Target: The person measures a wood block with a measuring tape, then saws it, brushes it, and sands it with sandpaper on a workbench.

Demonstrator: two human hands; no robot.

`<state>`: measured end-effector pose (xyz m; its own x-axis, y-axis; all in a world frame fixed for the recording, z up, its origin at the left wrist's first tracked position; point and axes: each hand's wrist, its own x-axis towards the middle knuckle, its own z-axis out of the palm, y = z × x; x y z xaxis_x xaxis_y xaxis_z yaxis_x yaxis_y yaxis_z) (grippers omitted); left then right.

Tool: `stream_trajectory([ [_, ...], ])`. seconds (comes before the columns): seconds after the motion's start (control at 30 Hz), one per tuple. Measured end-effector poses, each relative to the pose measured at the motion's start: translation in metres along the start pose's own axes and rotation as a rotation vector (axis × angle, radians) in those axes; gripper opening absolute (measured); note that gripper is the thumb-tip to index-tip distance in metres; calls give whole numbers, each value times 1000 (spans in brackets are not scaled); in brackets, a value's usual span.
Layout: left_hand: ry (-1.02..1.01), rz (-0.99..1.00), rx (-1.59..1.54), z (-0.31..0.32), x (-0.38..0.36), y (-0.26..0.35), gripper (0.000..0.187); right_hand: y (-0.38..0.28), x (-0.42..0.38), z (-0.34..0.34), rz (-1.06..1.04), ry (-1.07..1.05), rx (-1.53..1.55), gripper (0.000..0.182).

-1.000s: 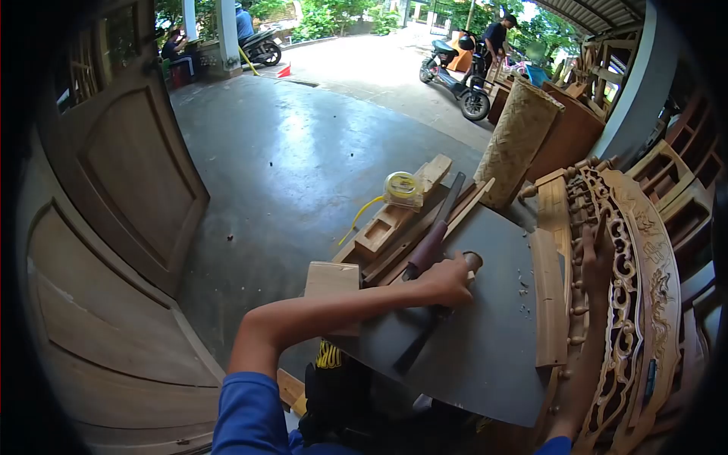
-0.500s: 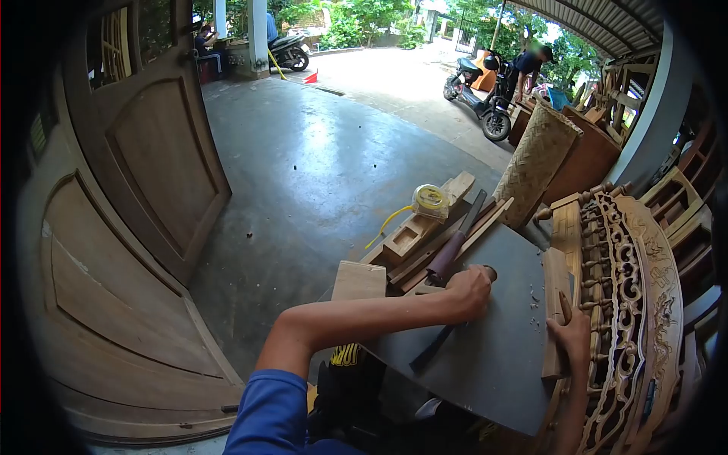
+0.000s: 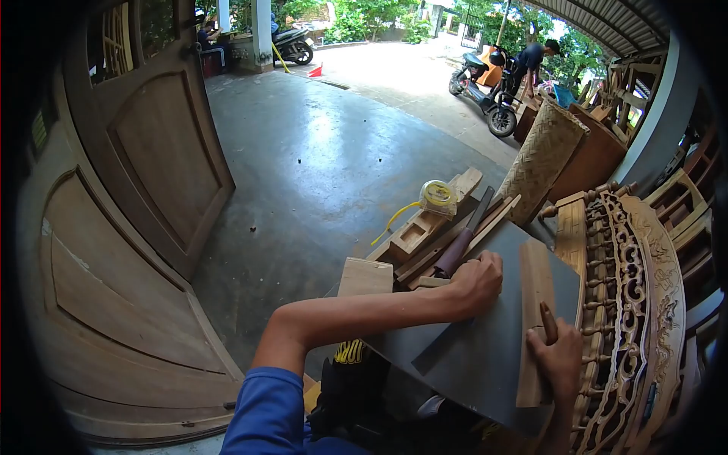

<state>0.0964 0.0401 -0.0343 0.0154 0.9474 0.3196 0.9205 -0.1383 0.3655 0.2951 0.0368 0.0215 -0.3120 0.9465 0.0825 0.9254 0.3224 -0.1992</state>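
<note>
My left hand (image 3: 479, 285) is closed over the grey work surface (image 3: 493, 371), its fist around a chisel (image 3: 441, 350) whose dark flat blade points down and left; the handle is hidden in the fist. With my right hand (image 3: 557, 355) I grip a pale wooden board (image 3: 537, 284), thumb on its face. A short brown stick with a rounded end (image 3: 547, 321) pokes up between that hand and the board. Just beyond my left hand lies a tool with a purple-brown handle (image 3: 453, 254) and a dark blade. A wood block (image 3: 365, 277) sits at the surface's left edge.
A yellow tape measure (image 3: 437, 196) rests on a mortised wood piece (image 3: 413, 236). Carved openwork furniture (image 3: 629, 303) stands close on my right. A woven roll (image 3: 546, 159) leans behind. Wooden doors (image 3: 159, 152) stand left. A person (image 3: 528, 62) bends near a scooter (image 3: 481, 95).
The board in my right hand has moved left and turned so its broad face shows. My left hand has shifted slightly and the chisel's handle end is now hidden.
</note>
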Motion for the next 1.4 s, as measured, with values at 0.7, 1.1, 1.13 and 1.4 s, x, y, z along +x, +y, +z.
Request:
stream_trajectory([
  [0.7, -181, 640, -243, 21, 27, 45, 21, 76, -33, -25, 50, 310, 825, 25],
  [1.1, -220, 679, -139, 24, 14, 44, 20, 116, 123, 14, -236, 159, 1008, 25],
  [1.13, -194, 682, -141, 23, 13, 44, 19, 100, 118, 9, -271, 22, 1208, 26],
  [1.4, -164, 678, -148, 25, 13, 43, 18, 100, 195, 56, -169, 115, 1181, 34],
])
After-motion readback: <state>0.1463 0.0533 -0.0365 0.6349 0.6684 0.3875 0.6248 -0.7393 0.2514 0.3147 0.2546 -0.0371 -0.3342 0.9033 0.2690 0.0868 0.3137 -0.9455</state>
